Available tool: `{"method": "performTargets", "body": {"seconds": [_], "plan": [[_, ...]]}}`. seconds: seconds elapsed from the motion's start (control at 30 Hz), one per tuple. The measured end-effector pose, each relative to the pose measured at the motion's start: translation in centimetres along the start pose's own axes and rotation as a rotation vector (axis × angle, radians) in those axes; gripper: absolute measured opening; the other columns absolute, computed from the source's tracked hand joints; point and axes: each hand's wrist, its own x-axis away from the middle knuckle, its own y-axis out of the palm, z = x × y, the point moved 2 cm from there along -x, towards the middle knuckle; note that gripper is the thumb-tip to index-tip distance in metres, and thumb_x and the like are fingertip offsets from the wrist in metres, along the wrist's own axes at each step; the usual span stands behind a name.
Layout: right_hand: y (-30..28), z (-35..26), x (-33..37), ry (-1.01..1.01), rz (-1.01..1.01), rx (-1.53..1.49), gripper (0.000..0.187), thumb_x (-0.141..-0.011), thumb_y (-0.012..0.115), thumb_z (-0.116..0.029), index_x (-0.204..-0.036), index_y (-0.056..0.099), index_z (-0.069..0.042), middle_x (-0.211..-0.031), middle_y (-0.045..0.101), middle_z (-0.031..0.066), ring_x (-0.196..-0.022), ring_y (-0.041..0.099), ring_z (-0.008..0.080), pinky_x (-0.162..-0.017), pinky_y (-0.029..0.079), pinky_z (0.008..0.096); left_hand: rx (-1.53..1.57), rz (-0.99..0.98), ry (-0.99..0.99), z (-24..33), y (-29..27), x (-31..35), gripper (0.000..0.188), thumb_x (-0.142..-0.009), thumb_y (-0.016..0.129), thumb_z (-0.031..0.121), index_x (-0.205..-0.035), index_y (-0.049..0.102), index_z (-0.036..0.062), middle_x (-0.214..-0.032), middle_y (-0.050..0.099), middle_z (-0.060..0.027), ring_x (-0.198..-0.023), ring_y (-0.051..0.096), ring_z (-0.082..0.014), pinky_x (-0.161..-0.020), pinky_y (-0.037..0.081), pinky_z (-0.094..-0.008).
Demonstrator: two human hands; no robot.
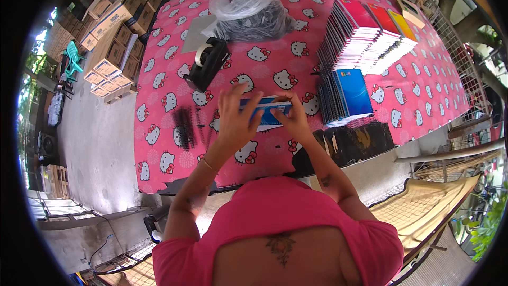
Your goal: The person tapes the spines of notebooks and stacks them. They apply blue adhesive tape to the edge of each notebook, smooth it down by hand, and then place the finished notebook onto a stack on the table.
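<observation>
A small stack of blue-covered notebooks or a single thick one (267,107) is in front of me at the table's near side, its white page edges showing. My right hand (294,118) grips its right end, thumb on the blue cover and fingers behind. Over the left end is my left hand (236,115), fingers spread apart, with the thumb side against the cover; it is slightly blurred. Beyond my left hand lies a black tape dispenser (210,64) with a roll of tape. To the right stands a pile of blue spiral notebooks (353,94).
Taller piles of red and yellow spiral notebooks (357,18) rise behind the blue pile. A clear plastic bag with dark contents (254,21) sits at the far middle. Pink patterned cloth (283,79) covers the table, worn black at the near edge. Cardboard boxes (114,55) stand left.
</observation>
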Motion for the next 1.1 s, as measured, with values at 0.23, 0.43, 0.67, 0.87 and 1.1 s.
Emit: {"method": "performTargets", "body": {"seconds": [0.23,0.43,0.67,0.87,1.1], "plan": [[2.6,-0.4,-0.6,-0.092,-0.031,-0.058,0.031,-0.088,0.068,0.005,-0.114,0.053,-0.005,-0.114,0.064,0.0102,-0.107,0.059,0.0148,-0.092,0.047,0.0295,0.440,0.141,-0.357,-1.5,2.8,4.7,0.052,-0.083,0.053,-0.008,-0.132,0.054,0.0086,-0.128,0.050,-0.0211,-0.116,0.051,-0.0399,-0.097,0.045,-0.0449],[1.1,-0.6,-1.1,-0.031,-0.041,-0.060,0.026,-0.088,0.071,-0.002,-0.111,0.060,-0.002,-0.107,0.068,0.0094,-0.099,0.062,0.0142,-0.088,0.049,0.0298,0.061,0.122,-0.657,-9.7,2.9,9.7,0.045,-0.085,0.056,-0.005,-0.129,0.055,0.0047,-0.103,0.058,-0.0180,-0.097,0.060,-0.0385,-0.080,0.051,-0.0438],[0.7,-2.0,-2.1,-0.006,-0.289,0.065,0.028,-0.090,0.069,-0.005,-0.118,0.067,-0.003,-0.114,0.069,0.0081,-0.106,0.062,0.0144,-0.091,0.048,0.0295,0.201,0.216,-0.745,-10.8,3.0,11.9,0.015,-0.091,0.065,0.007,-0.104,0.063,0.0013,-0.092,0.061,-0.0135,-0.080,0.063,-0.0307,-0.071,0.052,-0.0402],[0.4,-1.8,-2.1,0.131,-0.292,0.071,0.023,-0.093,0.066,-0.006,-0.116,0.068,-0.003,-0.114,0.070,0.0082,-0.103,0.063,0.0144,-0.091,0.048,0.0298,0.534,0.238,-0.592,-5.6,-1.2,7.9,0.025,-0.091,0.069,0.008,-0.115,0.067,0.0012,-0.085,0.064,-0.0111,-0.069,0.060,-0.0217,-0.062,0.049,-0.0331],[0.8,-1.9,-1.9,0.127,-0.288,0.052,0.023,-0.094,0.066,-0.008,-0.117,0.067,-0.003,-0.112,0.069,0.0070,-0.101,0.061,0.0125,-0.090,0.048,0.0284,0.418,0.205,-0.427,-5.1,-2.3,6.0,0.020,-0.090,0.070,0.007,-0.109,0.072,0.0018,-0.086,0.066,-0.0117,-0.073,0.066,-0.0206,-0.061,0.050,-0.0315]]}}
